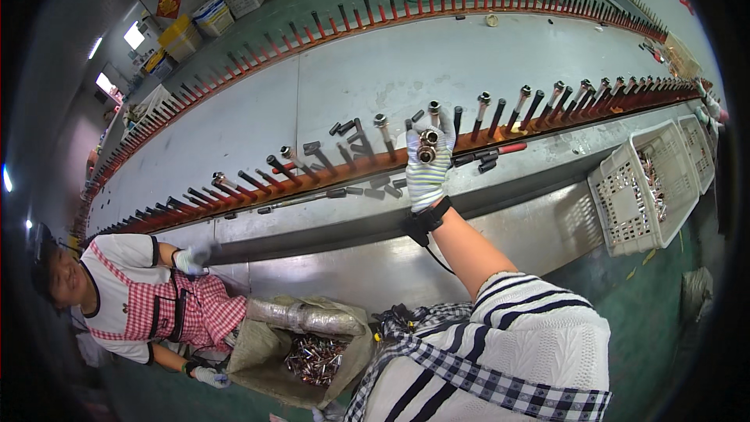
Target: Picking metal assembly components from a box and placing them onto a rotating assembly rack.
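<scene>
We are looking down at a long grey conveyor table [375, 70] stretching away beyond the hand, with a red pin rail [258, 180] curving across just under the fingers. Our right hand [426, 168], in a striped glove, is reaching up to that rail and closing around two short metal fittings [427, 147], stacked one above the other right at the row of upright pins [484, 113]. Our left hand is not showing.

Right of the hand a white plastic crate [648, 187] of metal parts is sitting against the table's lower ledge. Down and left of the hand an open sack [312, 355] of small metal pieces is lying beside a co-worker [148, 297] in a checked apron.

Risk, as we are judging it: two fittings in one gloved grip are loose, so one could slip and roll onto the ledge or drop to the green floor [648, 320]. Loose dark sleeves [375, 187] are lying just left of the hand along the rail and could get knocked off.

Pins are crowding both sides of the hand, so sideways room is tight; the open room is back toward us, over the ledge.
</scene>
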`<state>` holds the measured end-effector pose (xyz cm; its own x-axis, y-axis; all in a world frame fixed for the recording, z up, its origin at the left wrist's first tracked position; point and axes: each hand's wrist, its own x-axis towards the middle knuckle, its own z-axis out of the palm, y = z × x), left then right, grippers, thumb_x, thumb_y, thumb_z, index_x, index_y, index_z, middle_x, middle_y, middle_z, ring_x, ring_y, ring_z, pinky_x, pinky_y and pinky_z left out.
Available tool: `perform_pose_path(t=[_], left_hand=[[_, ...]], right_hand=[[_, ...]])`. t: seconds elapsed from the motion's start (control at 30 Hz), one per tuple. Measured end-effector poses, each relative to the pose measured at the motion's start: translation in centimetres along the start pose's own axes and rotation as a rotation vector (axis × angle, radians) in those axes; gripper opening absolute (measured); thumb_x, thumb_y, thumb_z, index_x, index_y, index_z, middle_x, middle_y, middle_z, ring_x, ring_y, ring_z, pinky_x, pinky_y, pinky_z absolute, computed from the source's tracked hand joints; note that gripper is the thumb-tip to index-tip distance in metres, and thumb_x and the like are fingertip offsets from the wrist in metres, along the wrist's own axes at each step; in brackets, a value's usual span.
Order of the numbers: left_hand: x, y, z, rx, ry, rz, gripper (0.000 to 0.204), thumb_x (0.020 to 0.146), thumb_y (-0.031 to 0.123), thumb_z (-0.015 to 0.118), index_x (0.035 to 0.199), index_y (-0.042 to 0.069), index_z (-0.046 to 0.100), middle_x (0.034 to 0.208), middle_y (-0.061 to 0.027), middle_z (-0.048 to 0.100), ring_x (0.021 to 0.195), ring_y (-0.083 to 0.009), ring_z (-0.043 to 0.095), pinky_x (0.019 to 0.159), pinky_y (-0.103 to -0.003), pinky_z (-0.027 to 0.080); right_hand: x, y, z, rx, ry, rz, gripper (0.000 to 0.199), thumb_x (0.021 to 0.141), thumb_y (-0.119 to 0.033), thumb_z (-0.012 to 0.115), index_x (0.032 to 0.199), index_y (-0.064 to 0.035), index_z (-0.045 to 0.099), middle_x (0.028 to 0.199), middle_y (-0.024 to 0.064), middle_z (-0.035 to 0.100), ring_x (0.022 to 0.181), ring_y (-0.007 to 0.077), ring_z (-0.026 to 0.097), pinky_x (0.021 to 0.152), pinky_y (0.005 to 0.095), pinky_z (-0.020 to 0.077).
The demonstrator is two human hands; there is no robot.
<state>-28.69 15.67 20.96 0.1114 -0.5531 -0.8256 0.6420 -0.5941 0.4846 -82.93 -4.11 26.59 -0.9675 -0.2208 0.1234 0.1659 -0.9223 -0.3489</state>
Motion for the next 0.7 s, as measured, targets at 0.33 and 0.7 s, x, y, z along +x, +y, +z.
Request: perform_pose_path(t=[0.33,0.7], left_hand=[[-0.1,0.1,1.3,0.08,0.008,-0.01,0.028,0.083,0.037,0.064,0.081,0.009,0.061,0.075,0.0003,0.056,0.065,-0.0072,0.051,0.057,-0.02,0.045],[-0.5,0.6,0.8,0.1,0.036,0.054,0.028,0.083,0.037,0.064,0.08,0.009,0.061,0.074,0.001,0.056,0.063,-0.006,0.05,0.054,-0.018,0.044]], right_hand=[[2.6,-3.8,1.5,-0.762,-0.523,-0.288,0.029,0.084,0.003,0.054,0.11,-0.0068,0.059,0.106,0.0065,0.054,0.087,0.0148,0.058,0.072,0.0244,0.0507],[7.6,-0.6,-7.5,-0.851,-0.296,-0.146,0.022,0.075,-0.004,0.07,0.095,-0.0008,0.062,0.1,0.006,0.062,0.093,0.0156,0.057,0.083,0.0302,0.0474]])
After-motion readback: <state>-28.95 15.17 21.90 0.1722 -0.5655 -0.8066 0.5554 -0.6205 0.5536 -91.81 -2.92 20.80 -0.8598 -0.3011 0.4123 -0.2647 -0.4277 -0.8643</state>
